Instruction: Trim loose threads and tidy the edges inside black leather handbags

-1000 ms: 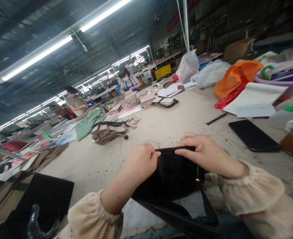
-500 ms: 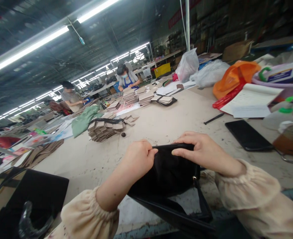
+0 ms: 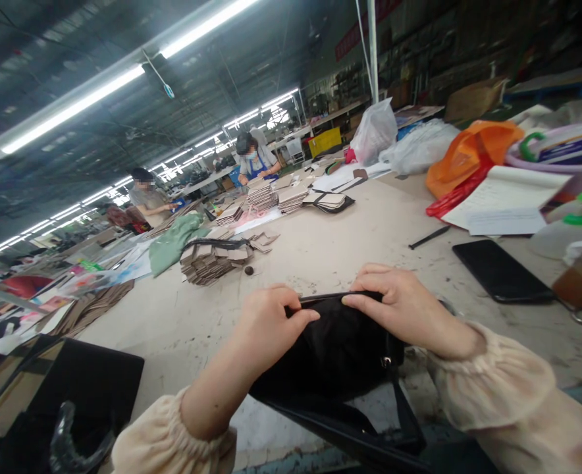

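– Black bag [image 3: 340, 355]: where's it sitting, which way's it pointing?
– It's resting at the near side of the worktable [image 3: 315, 253]; long axis is running left-right, lower edge slanting down rightward, lining facing the camera.
– Hands?
– Right hand [image 3: 397, 303] is pinching its upper edge. Left hand [image 3: 268, 322] is holding more loosely, thumb spreading from the fingers, versus pressing against them half a second ago.

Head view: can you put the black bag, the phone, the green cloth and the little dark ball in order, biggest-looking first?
1. Black bag
2. Phone
3. Green cloth
4. Little dark ball

The cloth lies farther away, so its real size is unsure.
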Available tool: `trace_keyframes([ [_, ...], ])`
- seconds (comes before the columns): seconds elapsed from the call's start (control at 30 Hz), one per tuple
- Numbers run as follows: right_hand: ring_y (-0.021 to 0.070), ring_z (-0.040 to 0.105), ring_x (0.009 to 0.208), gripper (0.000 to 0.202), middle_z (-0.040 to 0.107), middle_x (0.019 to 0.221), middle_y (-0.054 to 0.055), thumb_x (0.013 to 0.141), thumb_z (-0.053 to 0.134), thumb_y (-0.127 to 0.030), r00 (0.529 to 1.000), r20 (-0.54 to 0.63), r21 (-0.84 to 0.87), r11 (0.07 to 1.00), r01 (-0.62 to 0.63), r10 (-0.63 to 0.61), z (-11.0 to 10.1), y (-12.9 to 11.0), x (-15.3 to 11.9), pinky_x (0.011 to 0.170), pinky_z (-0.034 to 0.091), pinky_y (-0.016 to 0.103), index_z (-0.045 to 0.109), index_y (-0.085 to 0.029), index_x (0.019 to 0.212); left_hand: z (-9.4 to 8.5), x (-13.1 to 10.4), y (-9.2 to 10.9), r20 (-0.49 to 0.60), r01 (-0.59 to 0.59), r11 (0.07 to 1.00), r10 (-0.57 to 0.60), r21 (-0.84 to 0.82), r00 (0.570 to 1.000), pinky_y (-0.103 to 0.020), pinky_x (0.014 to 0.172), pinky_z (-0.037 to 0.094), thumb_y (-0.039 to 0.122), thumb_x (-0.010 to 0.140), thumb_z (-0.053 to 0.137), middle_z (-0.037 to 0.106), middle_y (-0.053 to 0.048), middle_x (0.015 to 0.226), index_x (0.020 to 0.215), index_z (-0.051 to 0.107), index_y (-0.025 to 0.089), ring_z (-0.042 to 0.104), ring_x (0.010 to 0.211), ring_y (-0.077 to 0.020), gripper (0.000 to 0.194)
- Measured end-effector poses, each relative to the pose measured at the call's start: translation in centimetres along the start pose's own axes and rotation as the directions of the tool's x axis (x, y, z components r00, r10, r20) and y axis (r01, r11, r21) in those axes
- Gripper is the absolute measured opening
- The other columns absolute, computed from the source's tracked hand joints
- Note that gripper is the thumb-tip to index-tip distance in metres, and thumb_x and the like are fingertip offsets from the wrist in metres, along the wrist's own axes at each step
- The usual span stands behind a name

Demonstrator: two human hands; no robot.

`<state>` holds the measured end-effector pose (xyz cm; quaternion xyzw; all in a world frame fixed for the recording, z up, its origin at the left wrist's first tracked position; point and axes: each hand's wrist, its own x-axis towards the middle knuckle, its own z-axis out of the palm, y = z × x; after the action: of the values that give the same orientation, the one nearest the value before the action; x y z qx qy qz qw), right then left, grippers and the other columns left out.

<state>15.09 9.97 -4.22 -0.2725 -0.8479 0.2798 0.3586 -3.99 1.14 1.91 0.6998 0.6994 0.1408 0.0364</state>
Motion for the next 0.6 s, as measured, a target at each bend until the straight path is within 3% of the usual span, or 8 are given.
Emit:
trace_keyframes([
  [0.2,0.0123,0.054,0.068,0.022,0.056,0.070,0.000,0.084,0.057,-0.029,1.000,-0.015,0.002,1.000,0.000,0.000,0.2,0.3,0.0,0.064,0.038,0.025,0.061,-0.018,0.065,-0.1,-0.3,0.5,-0.167,-0.228,0.972,0.216,-0.056,0.962,-0.031,0.091,0.045,0.029,0.076,0.067,0.061,-0.006,0.114,0.093,0.066,0.022,0.058,0.102,-0.0183,0.019],
  [0.33,0.0128,0.054,0.069,0.020,0.056,0.071,0.001,0.083,0.058,-0.030,1.000,-0.011,-0.001,1.000,0.000,0.000,0.3,0.3,-0.1,0.064,0.037,0.026,0.061,-0.018,0.067,0.3,0.3,1.2,-0.093,-0.339,0.931,0.353,0.136,0.931,-0.046,0.106,0.031,0.023,0.080,0.062,0.054,-0.005,0.127,0.100,0.065,0.026,0.048,0.118,-0.0227,0.021],
  [0.47,0.0123,0.053,0.068,0.019,0.056,0.071,0.000,0.082,0.059,-0.030,1.000,-0.013,0.003,1.000,0.002,-0.002,0.3,0.4,-0.1,0.064,0.038,0.025,0.062,-0.018,0.068,0.8,0.8,1.6,-0.012,-0.359,0.894,0.376,0.267,0.927,-0.052,0.111,0.018,0.022,0.083,0.056,0.060,-0.004,0.119,0.091,0.065,0.023,0.051,0.113,-0.0215,0.012],
  [0.6,0.0127,0.053,0.068,0.019,0.056,0.072,0.001,0.083,0.059,-0.031,1.000,-0.026,-0.009,1.000,0.012,-0.013,0.4,0.4,-0.2,0.064,0.038,0.026,0.063,-0.018,0.069,1.1,1.2,1.5,0.030,-0.388,0.880,0.396,0.273,0.918,-0.049,0.111,0.017,0.020,0.087,0.049,0.067,-0.002,0.097,0.082,0.065,0.021,0.059,0.092,-0.0173,0.016],
])
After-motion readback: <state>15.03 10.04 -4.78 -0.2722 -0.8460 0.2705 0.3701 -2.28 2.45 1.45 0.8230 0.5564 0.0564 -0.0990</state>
